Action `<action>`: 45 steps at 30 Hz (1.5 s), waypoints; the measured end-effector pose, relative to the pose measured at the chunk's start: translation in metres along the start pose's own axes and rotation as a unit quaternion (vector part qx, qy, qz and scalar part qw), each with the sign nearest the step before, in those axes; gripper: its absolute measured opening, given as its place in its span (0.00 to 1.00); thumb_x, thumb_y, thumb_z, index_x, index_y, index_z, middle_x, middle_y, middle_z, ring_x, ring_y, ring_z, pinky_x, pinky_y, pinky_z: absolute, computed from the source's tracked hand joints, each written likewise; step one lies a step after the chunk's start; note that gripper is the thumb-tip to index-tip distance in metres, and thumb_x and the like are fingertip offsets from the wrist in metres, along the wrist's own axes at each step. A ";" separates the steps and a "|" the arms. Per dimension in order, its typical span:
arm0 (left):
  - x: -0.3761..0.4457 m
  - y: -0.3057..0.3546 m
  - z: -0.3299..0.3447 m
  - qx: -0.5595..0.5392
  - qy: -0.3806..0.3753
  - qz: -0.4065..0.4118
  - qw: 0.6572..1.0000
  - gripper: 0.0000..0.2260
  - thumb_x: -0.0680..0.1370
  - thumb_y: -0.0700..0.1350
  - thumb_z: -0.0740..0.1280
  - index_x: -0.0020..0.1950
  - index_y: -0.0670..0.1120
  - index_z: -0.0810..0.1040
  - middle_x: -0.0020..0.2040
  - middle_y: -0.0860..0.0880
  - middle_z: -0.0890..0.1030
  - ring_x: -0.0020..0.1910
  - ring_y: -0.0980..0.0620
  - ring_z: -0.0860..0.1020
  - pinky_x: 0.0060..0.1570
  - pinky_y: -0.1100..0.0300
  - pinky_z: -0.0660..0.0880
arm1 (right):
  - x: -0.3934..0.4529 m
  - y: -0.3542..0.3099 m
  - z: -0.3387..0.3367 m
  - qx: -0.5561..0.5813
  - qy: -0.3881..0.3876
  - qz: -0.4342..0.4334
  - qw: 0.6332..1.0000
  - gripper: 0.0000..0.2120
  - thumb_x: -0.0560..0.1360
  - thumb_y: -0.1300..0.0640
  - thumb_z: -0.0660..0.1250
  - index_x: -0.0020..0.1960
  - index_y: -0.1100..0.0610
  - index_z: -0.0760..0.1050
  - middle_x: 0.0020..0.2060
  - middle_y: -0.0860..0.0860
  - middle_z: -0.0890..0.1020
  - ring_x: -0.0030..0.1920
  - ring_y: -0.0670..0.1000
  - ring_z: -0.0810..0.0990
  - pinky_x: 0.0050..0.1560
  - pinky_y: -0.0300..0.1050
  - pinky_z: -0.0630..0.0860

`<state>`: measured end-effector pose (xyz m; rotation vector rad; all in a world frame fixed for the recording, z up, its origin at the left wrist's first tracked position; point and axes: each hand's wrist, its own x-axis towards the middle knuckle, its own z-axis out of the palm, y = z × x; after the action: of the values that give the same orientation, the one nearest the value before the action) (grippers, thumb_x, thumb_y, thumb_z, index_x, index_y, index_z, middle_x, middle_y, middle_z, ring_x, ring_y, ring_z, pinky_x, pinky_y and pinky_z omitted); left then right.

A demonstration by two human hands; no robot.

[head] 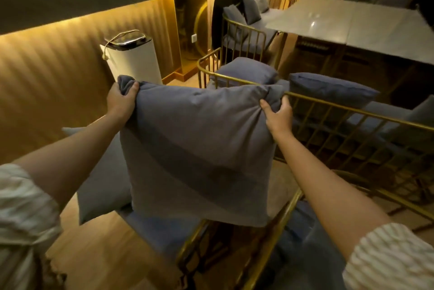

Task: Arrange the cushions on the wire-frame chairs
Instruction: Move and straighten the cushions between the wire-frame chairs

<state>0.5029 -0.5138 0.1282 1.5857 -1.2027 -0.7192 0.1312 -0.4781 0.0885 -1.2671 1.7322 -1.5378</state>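
— Closest to us, what's in play?

— A grey cushion (199,148), hanging upright in the air. The left hand (122,99) has its fingers bunched tight on the top left corner, and the right hand (278,114) pinches the top right corner the same way. Its lower edge hangs over the seat of the nearest wire-frame chair (270,231), not resting on anything that I can see.

— So how should it go down?

— I'd keep both corners level so it drops square, settle the bottom edge onto the seat first, then lean it back against the frame before letting go. A quick shake would plump the filling.

— And behind it?

— A second grey cushion (103,184) sits low at the left, partly hidden. Just beyond the hands, the gold rail of the next chair (352,111), with two cushions (246,71) lying flat inside. Further on, a white bin (133,59) by the wall and a pale table (352,22).
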 end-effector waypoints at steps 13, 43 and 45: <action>0.215 -0.134 -0.028 0.040 0.035 -0.119 0.991 0.20 0.79 0.51 0.65 0.67 0.43 0.70 0.65 0.42 0.76 0.64 0.43 0.74 0.64 0.53 0.70 | 0.067 0.054 0.241 -0.052 -0.030 0.150 0.987 0.26 0.76 0.49 0.71 0.68 0.62 0.71 0.65 0.59 0.79 0.65 0.59 0.77 0.54 0.42 0.67; -0.101 -0.171 0.132 0.375 -0.338 0.232 0.831 0.34 0.80 0.53 0.62 0.80 0.43 0.49 0.81 0.46 0.48 0.80 0.49 0.43 0.75 0.40 0.38 | -0.163 0.142 -0.005 -0.488 -0.211 0.083 0.843 0.38 0.81 0.43 0.60 0.82 0.55 0.46 0.83 0.54 0.50 0.82 0.55 0.48 0.80 0.58 0.44; -0.144 -0.160 0.146 0.356 -0.364 0.250 0.824 0.34 0.79 0.51 0.62 0.80 0.43 0.50 0.81 0.46 0.49 0.80 0.49 0.44 0.75 0.41 0.39 | -0.197 0.143 -0.047 -0.489 -0.197 0.102 0.844 0.37 0.81 0.43 0.59 0.82 0.55 0.46 0.83 0.54 0.50 0.82 0.54 0.48 0.80 0.58 0.43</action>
<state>0.3846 -0.4253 -0.0859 1.4505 -2.5803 -0.5495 0.1353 -0.2936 -0.0770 -1.5948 2.3097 -0.1380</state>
